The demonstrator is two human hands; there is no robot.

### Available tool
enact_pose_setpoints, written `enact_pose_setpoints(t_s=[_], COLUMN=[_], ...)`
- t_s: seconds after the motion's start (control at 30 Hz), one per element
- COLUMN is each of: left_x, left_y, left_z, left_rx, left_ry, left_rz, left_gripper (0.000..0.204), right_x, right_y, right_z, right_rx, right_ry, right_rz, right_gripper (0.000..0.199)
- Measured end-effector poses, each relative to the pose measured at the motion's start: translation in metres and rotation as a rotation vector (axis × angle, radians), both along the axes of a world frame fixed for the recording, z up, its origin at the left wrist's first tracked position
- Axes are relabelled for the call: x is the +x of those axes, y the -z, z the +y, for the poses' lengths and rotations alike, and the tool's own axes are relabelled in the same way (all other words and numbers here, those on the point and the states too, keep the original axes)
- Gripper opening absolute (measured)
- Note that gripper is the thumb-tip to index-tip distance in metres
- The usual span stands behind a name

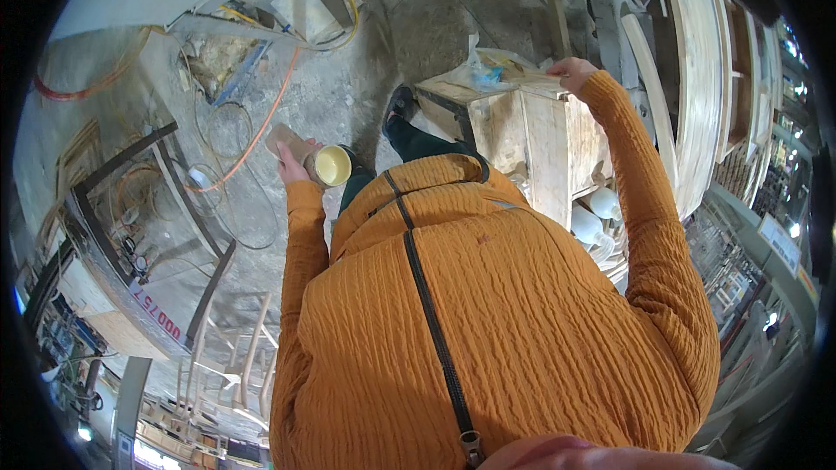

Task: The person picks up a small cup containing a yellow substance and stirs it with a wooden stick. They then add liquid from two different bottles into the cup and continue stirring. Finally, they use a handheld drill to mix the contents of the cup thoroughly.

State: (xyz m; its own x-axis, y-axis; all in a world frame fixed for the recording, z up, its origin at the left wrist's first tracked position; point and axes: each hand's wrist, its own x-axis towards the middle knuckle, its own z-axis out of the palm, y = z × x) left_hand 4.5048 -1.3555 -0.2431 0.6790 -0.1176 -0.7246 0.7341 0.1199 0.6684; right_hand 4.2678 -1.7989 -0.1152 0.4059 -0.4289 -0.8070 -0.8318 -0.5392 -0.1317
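Your left hand [293, 167] is out over the left side of the floor [366, 61], its grip narrow and holding a cup-like thing [332, 165] with a rounded rim and a pale yellow inside. A brown piece [286, 137] sits against it in the same hand; you cannot tell whether these 2 are joined.

Your right hand [575, 75] reaches to the far right, at the right edge of the top of a wooden box [544, 135]. That grip looks narrow, but you cannot tell whether it pinches anything. Just left of it, a clear plastic bag [476, 56] with something blue [490, 75] in it lies on the box top.

Near the right side of the box are 2 white rounded containers [588, 226]. An orange hose [268, 113] crosses the floor beyond your left hand. A dark-edged frame [187, 200] stands to the left, with pale wooden chair frames [251, 364] nearer you.
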Motion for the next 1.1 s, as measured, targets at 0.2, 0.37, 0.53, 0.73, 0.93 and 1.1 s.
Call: enact_pose_setpoints(t_s=[0.2, 0.37, 0.53, 0.73, 0.93, 1.1], left_x=[0.007, 0.027, 0.046, 0.048, 0.018, -0.019], left_y=[-0.006, -0.006, -0.021, -0.055, -0.052, -0.03], left_z=[-0.017, -0.031, -0.053, -0.055, -0.039, -0.005], left_rx=[-0.067, -0.184, -0.282, -0.331, -0.24, -0.241], left_ry=[0.05, 0.152, 0.3, 0.718, 0.8, 0.927], left_rz=[-0.019, 0.009, 0.124, 0.116, 0.268, 0.244], left_gripper=[0.058, 0.058, 0.066, 0.066, 0.053, 0.054], right_x=[-0.043, -0.08, -0.117, -0.174, -0.242, -0.33], right_y=[-0.01, -0.006, -0.006, 0.011, -0.015, -0.054], right_z=[0.014, 0.073, 0.147, 0.25, 0.34, 0.381], right_rx=[0.575, 0.913, 0.939, 0.644, -0.046, -0.82], right_ry=[0.901, 1.245, 1.38, 1.71, 1.8, 1.83], right_rz=[-0.47, -0.879, -1.12, -1.29, -1.422, -1.436], right_gripper=[0.027, 0.026, 0.031, 0.035, 0.029, 0.017])
